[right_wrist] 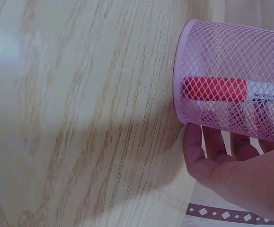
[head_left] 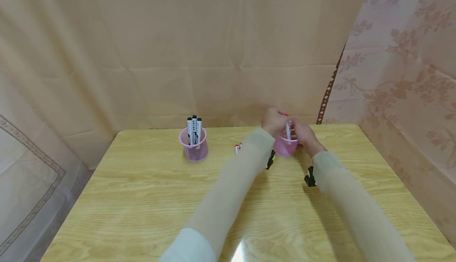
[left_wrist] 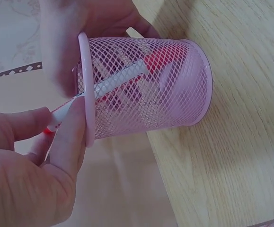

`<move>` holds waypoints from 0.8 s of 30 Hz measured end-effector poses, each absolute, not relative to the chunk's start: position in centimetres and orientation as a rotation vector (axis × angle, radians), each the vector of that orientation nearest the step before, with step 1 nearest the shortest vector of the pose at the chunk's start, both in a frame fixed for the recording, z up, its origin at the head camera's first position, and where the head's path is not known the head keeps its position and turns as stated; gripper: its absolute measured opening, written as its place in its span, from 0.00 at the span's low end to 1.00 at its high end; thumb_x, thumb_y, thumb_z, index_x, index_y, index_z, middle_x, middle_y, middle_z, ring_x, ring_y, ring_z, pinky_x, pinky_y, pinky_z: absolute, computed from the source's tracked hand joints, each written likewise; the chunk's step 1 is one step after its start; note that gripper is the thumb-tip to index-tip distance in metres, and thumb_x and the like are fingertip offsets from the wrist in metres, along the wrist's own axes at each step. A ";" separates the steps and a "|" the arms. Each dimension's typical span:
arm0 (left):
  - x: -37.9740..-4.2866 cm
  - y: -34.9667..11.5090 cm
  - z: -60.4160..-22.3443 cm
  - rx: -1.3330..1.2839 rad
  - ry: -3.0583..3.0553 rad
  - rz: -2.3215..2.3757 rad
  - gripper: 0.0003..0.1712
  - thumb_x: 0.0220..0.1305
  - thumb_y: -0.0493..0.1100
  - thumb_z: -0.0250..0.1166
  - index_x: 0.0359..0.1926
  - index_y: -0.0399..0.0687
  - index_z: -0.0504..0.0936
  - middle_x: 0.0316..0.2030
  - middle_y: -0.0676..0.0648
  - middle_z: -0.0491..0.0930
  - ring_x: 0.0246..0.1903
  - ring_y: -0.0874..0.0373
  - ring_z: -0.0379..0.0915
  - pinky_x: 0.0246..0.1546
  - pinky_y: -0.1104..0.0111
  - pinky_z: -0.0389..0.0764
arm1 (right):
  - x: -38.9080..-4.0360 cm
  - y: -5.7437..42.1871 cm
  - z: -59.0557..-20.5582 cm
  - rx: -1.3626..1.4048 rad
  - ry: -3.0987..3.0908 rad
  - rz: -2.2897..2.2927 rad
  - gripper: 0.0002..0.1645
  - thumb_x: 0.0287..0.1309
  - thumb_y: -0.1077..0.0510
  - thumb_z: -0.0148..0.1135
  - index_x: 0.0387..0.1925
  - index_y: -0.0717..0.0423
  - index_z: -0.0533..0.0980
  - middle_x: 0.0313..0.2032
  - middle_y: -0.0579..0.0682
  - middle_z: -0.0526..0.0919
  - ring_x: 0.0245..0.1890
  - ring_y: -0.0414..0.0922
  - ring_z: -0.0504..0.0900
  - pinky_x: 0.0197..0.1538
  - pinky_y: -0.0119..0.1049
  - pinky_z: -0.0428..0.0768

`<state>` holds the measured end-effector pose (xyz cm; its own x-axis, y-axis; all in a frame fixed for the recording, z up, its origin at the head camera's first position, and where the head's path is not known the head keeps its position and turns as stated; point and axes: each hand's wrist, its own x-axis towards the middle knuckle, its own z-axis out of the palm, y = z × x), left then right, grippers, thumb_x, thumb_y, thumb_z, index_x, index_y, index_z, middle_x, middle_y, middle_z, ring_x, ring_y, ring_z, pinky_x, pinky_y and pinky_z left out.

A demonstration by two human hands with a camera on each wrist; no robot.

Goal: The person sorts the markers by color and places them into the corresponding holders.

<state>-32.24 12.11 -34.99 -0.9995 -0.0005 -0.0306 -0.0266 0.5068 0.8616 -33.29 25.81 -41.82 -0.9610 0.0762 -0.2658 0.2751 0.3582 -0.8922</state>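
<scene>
My left hand [head_left: 273, 122] pinches the upper end of a red-and-white whiteboard marker [left_wrist: 120, 79] between thumb and fingers. The marker stands inside a pink mesh pen holder [head_left: 285, 147], tilted, its red cap toward the bottom, as the left wrist view shows through the mesh. My right hand [right_wrist: 236, 163] holds the holder from its right side, fingers bent against the mesh near the base. Part of the right hand lies behind the holder in the left wrist view.
A second pink pen holder [head_left: 196, 153] stands to the left with several black-capped markers [head_left: 194, 130] upright in it. Red-ended markers [head_left: 237, 148] lie on the wooden table [head_left: 149, 198], partly hidden by my left sleeve. A beige curtain [head_left: 171, 56] hangs behind the table.
</scene>
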 end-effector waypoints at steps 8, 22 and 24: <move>-32.4 13.2 -35.3 -0.014 2.711 1.561 0.07 0.61 0.44 0.73 0.40 0.50 0.91 0.36 0.55 0.87 0.36 0.61 0.78 0.37 0.73 0.74 | -32.9 26.3 -41.9 0.317 2.442 -1.668 0.48 0.74 0.30 0.29 0.67 0.68 0.66 0.66 0.67 0.69 0.60 0.59 0.73 0.56 0.45 0.77; -33.4 12.8 -35.9 -0.113 2.661 1.612 0.09 0.62 0.42 0.72 0.44 0.53 0.91 0.34 0.57 0.87 0.31 0.63 0.77 0.30 0.75 0.75 | -33.1 25.4 -41.7 0.314 2.377 -1.745 0.44 0.76 0.36 0.21 0.64 0.68 0.65 0.65 0.68 0.66 0.62 0.61 0.69 0.60 0.51 0.75; -33.3 12.8 -35.9 -0.095 2.678 1.599 0.11 0.62 0.41 0.71 0.46 0.53 0.91 0.37 0.57 0.88 0.35 0.63 0.79 0.33 0.76 0.75 | -33.1 25.4 -41.7 0.323 2.373 -1.731 0.46 0.75 0.34 0.21 0.66 0.68 0.64 0.67 0.68 0.65 0.63 0.61 0.68 0.61 0.53 0.73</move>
